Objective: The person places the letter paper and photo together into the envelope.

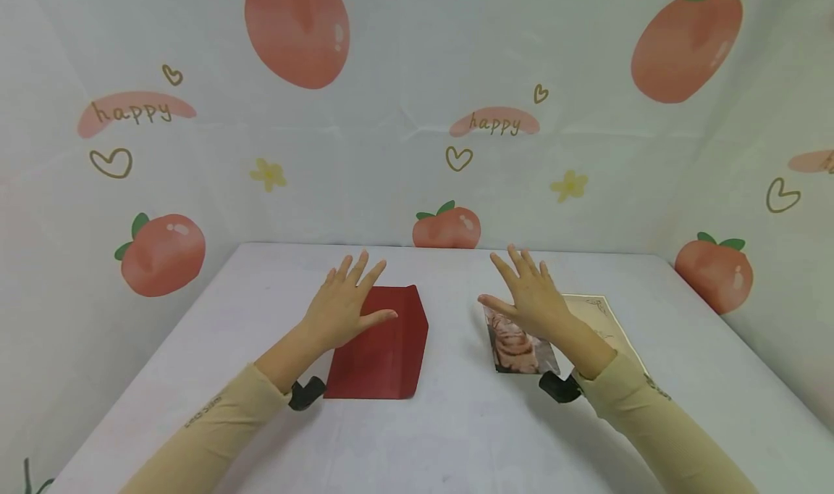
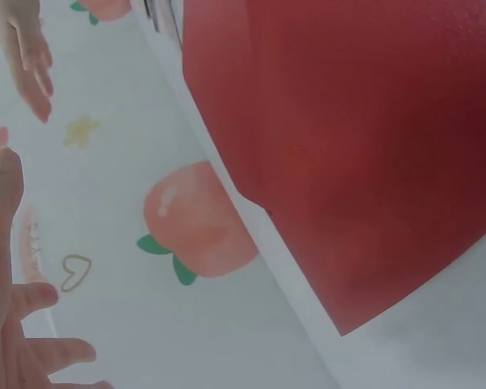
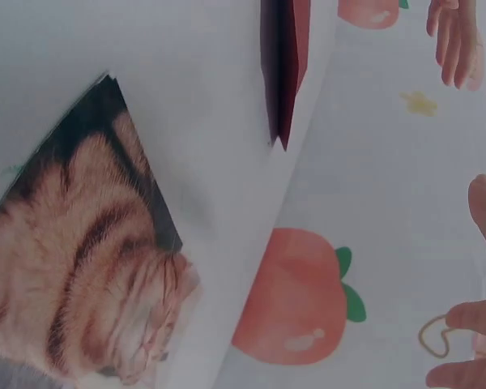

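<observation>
Saw, with fingers [image 1: 378, 318] spread apart, left hand [image 1: 337, 310] above red paper envelope [image 1: 374, 363] nearer left edge of bench [image 1: 456, 436], right hand [image 1: 537, 304] above brown-striped cat photograph [image 1: 515, 349] beside cream card [image 1: 589, 307] nearer right edge, probably laid separately for reach.

Beige sleeves [image 1: 215, 440] – dark lettering [image 1: 203, 411] on each – black wrist pieces [image 1: 308, 392].

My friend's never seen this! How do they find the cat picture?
Find the white table in front of the fruit-patterned cloth. Look on its right half, between the red envelope and the cream card, for a photo. It's the only one showing furry, striped fur; its neighbours look plain red and pale cream.
</observation>
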Available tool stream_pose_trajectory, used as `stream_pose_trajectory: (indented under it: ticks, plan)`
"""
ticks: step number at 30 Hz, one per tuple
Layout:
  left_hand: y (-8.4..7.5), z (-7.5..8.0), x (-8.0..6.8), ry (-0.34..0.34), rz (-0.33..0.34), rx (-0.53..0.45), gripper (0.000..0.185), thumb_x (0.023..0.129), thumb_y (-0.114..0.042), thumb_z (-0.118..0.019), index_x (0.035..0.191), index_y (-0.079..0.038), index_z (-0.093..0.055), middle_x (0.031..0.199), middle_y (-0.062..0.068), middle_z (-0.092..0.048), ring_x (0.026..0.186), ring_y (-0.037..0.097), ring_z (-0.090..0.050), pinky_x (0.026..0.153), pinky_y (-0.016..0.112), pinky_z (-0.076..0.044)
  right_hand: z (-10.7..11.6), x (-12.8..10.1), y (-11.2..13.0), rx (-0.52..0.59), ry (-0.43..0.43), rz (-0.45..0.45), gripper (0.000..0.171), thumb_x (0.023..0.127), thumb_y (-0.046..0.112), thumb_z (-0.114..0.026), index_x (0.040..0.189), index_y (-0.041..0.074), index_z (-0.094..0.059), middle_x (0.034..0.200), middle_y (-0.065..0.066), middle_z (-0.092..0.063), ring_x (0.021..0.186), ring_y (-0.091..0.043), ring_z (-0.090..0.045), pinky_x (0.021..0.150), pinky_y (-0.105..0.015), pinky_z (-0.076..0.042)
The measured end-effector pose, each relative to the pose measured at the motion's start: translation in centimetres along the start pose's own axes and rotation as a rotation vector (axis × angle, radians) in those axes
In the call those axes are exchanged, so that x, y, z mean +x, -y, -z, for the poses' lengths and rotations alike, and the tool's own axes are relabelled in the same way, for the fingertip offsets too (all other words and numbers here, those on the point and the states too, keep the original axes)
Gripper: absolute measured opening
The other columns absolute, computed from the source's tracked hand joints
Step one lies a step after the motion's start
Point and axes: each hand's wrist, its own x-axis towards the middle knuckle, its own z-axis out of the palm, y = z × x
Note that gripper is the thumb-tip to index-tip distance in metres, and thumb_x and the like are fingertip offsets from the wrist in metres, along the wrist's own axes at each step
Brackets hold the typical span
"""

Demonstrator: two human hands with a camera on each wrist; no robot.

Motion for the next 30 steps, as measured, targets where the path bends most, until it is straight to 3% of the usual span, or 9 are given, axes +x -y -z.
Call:
stream_pose_trajectory:
  ticks: [6, 14, 20, 30]
  plan:
    - [-0.2, 0.4, -0.3, 0.046, -0.004, -0.061, 0.076, 0.086, -0.058, -0.053, 0.144, -0.012, -0.034, 0.151, 0.019, -0.031, 0.139, 0.043, -0.028, 0.110, 0.055, -0.029, -0.1, 0.0, 1.1, 0.089, -0.003, 0.063, 0.073, 0.089, 0.047, -0.056, 0.146, 0.009, -0.029, 0.151, -0.024, -0.025, 0.139, -0.045, -0.023, 0.113, -0.059, -0.018]
    - [-0.2, 0.2, -0.8, 0.138, -0.007, -0.101, 0.064, 0.089, -0.050, -0.053, 0.139, -0.012, -0.042, 0.144, 0.017, -0.042, 0.132, 0.037, -0.041, 0.097, 0.054, -0.044, -0.8, 0.2, 3.2, 0.183, 0.010, 0.145, 0.064, 0.090, 0.041, -0.058, 0.141, 0.008, -0.038, 0.145, -0.019, -0.038, 0.131, -0.038, -0.041, 0.101, -0.053, -0.041]
    - [-0.4, -0.8, -1.0, 0.180, -0.036, -0.109, 0.059, 0.089, -0.045, -0.057, 0.133, -0.008, -0.048, 0.140, 0.019, -0.047, 0.128, 0.034, -0.047, 0.094, 0.049, -0.048, -1.9, 0.4, 4.5, 0.202, 0.056, 0.209, 0.056, 0.091, 0.037, -0.058, 0.136, 0.006, -0.045, 0.138, -0.015, -0.047, 0.128, -0.032, -0.047, 0.103, -0.046, -0.043]
    - [-0.9, -2.4, -1.3, 0.335, -0.054, -0.118, 0.063, 0.087, -0.048, -0.059, 0.136, -0.011, -0.046, 0.144, 0.019, -0.042, 0.134, 0.036, -0.039, 0.099, 0.054, -0.043, -3.6, 0.9, 6.5, 0.264, 0.160, 0.267, 0.051, 0.091, 0.034, -0.058, 0.134, 0.006, -0.048, 0.136, -0.012, -0.050, 0.126, -0.029, -0.048, 0.102, -0.044, -0.044]
